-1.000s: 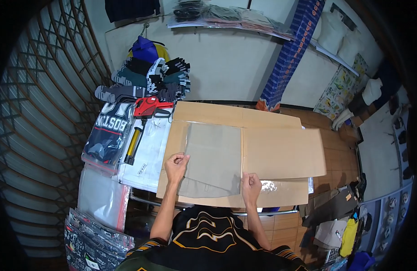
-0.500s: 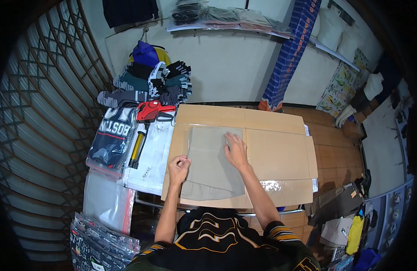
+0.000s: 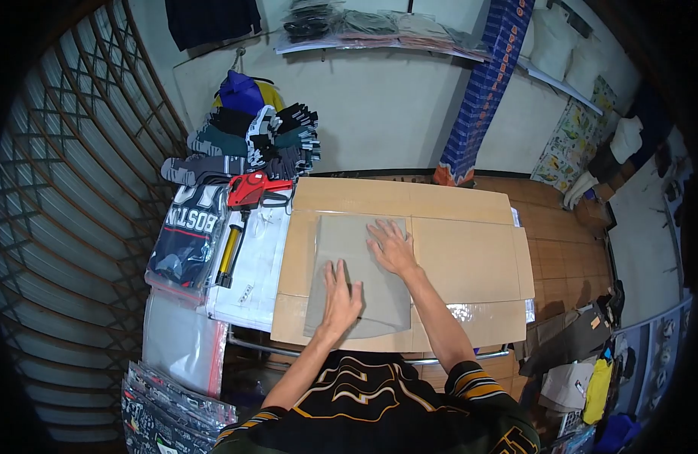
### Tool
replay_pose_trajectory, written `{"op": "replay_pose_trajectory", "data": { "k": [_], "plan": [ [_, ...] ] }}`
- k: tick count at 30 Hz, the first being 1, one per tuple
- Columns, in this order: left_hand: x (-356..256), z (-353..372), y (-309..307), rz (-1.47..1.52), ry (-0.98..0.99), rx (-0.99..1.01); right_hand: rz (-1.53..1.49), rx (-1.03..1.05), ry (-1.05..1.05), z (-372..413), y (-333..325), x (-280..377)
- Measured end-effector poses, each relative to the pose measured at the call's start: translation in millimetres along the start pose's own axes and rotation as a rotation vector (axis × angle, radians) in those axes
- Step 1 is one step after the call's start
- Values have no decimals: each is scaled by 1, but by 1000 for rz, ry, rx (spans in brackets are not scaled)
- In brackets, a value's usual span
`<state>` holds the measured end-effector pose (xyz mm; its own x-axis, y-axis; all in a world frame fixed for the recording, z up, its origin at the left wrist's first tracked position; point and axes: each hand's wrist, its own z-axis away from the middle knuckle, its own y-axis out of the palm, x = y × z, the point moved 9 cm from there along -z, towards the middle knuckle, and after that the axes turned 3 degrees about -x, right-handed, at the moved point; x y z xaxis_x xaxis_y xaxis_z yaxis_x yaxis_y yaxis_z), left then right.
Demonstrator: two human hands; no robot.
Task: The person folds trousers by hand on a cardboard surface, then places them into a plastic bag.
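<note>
A folded grey-beige garment (image 3: 352,246) lies flat on a sheet of cardboard (image 3: 470,261) that covers the table. My left hand (image 3: 340,299) rests over the lower middle of the cloth, fingers stretched out and spread. Near the garment's upper right corner my right hand (image 3: 392,248) lies flat with its fingers apart. Neither hand grips anything. Part of the cloth is hidden under both hands.
Left of the cardboard lie a red price-label gun (image 3: 250,189), a yellow-and-black tool (image 3: 229,250) and a bagged Boston jersey (image 3: 184,242). Socks (image 3: 277,144) are piled behind them. Clear plastic bags (image 3: 178,340) sit at the near left. A blue pillar (image 3: 485,91) stands at the back.
My left hand has moved from the garment's left edge onto its middle, its pinched fingers now spread. My right hand has shifted slightly and opened flatter. The view has tilted a little.
</note>
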<state>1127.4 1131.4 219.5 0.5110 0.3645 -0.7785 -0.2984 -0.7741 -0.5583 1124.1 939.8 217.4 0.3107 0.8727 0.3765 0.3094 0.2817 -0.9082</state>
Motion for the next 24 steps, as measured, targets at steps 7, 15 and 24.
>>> {"op": "replay_pose_trajectory", "data": {
  "k": [7, 15, 24],
  "plan": [
    [17, -30, 27, -40, -145, 137, 20, -40, 128, 20, -6, -12],
    [15, -77, 49, -224, -46, 243, 66, -242, 226, 89, -28, -11],
    [-8, -107, 79, -370, 242, 358, -450, -447, 361, 160, -51, -32]
  ]
}}
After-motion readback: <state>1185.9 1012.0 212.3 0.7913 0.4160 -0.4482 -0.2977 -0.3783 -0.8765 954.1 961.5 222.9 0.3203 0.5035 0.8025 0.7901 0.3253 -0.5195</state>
